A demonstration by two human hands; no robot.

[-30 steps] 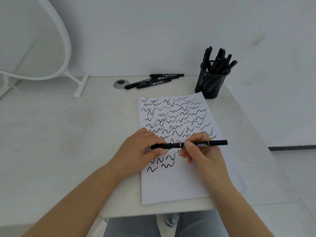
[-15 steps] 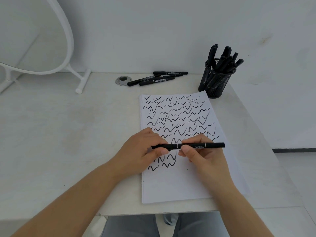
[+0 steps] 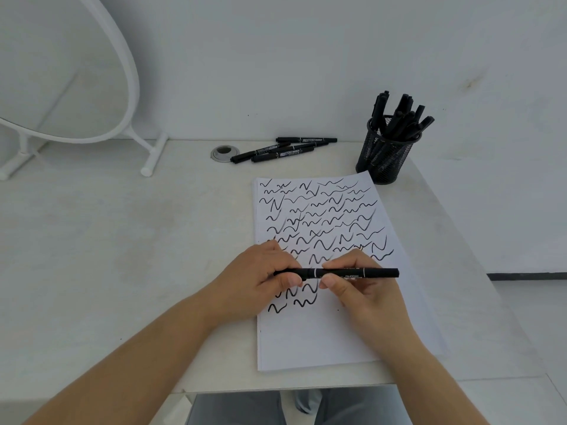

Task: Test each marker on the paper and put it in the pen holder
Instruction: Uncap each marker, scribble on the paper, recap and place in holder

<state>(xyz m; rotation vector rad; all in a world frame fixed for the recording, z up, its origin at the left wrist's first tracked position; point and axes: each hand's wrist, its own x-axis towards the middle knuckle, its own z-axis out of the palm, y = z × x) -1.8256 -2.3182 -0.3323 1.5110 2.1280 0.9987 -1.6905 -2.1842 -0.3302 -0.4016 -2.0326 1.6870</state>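
The pale, matt surface (image 3: pixel 122 256) carries, at its far left, a round white-framed mirror on a stand (image 3: pixel 61 72). The white sheet of paper (image 3: pixel 322 338) lies near the front edge, its upper two-thirds covered with black test squiggles. At the far right corner, just beyond the sheet, stands the black wire-mesh pen holder (image 3: pixel 385 154), already holding a cluster of markers. Three loose black markers (image 3: pixel 285 148) lie at the back beside a round grey grommet (image 3: pixel 221 152). The left hand (image 3: pixel 257 283) pinches the cap end of a slim black marker (image 3: pixel 337 273), held level just above the sheet; the right hand (image 3: pixel 365 289) grips the barrel. Judged step: capping or uncapping; which cannot be told. The next move calls for either a stroke on the blank lower paper or a carry to the holder.
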